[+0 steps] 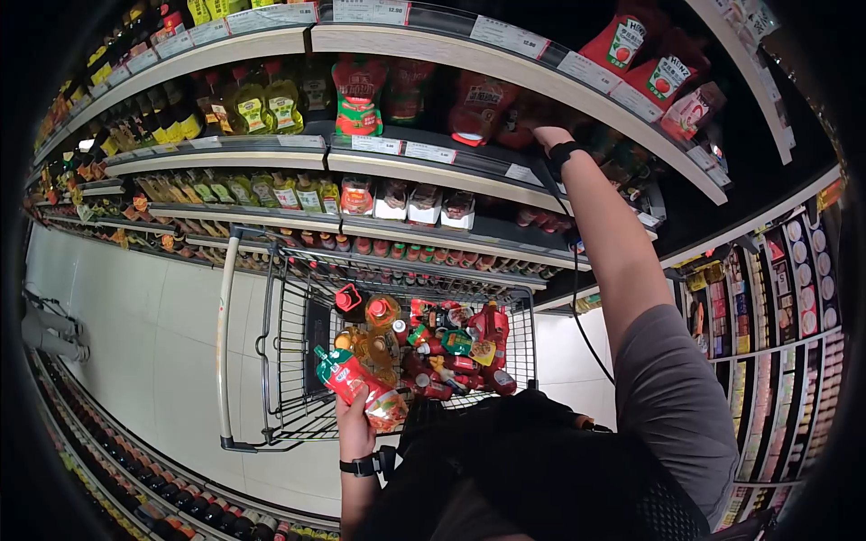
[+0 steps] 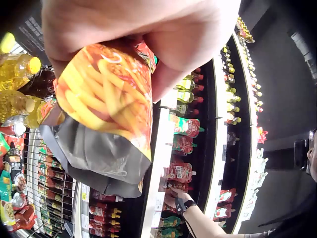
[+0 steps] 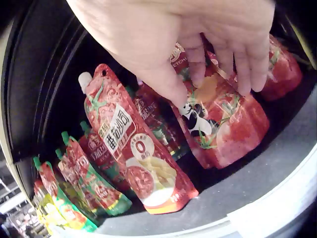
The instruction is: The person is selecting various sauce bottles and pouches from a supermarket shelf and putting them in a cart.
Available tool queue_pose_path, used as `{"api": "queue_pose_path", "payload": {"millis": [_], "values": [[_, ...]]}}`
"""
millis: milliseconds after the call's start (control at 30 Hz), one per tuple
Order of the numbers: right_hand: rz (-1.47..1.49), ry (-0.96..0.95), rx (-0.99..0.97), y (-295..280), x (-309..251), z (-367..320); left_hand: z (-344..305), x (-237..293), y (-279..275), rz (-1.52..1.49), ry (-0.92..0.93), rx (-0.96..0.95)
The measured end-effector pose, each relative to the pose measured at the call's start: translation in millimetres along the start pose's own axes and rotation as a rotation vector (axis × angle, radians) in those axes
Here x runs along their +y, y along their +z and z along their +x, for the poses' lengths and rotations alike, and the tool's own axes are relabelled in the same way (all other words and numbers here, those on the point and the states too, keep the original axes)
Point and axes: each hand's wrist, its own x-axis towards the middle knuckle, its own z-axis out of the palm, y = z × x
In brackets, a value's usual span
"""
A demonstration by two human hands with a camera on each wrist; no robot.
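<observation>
In the head view my left hand (image 1: 355, 417) grips a red ketchup pouch (image 1: 363, 389) with a green cap, held over the near side of the cart. The left wrist view shows the fries picture (image 2: 111, 89) on its lower part, below the hand. My right hand (image 1: 550, 137) reaches into a middle shelf. There its loose, spread fingers (image 3: 237, 59) hang over the front of a red ketchup pouch with a panda picture (image 3: 225, 131), thumb at its left edge. Beside it stands a taller white-capped ketchup pouch (image 3: 141, 148). The hand hides the panda pouch's top.
The wire cart (image 1: 289, 397) holds oil bottles (image 1: 383, 311) and several red packages (image 1: 433, 388). Shelf edges (image 1: 505, 171) with price tags run above and below my right hand. A black cable (image 1: 577, 298) hangs from that wrist. Another person's legs (image 1: 54, 334) show at far left.
</observation>
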Motion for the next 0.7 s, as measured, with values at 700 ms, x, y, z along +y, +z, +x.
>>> {"api": "queue_pose_path", "payload": {"millis": [700], "values": [[0.870, 0.146, 0.010, 2, 22, -3, 37, -3, 40, 0.058, -0.064, -0.083]]}}
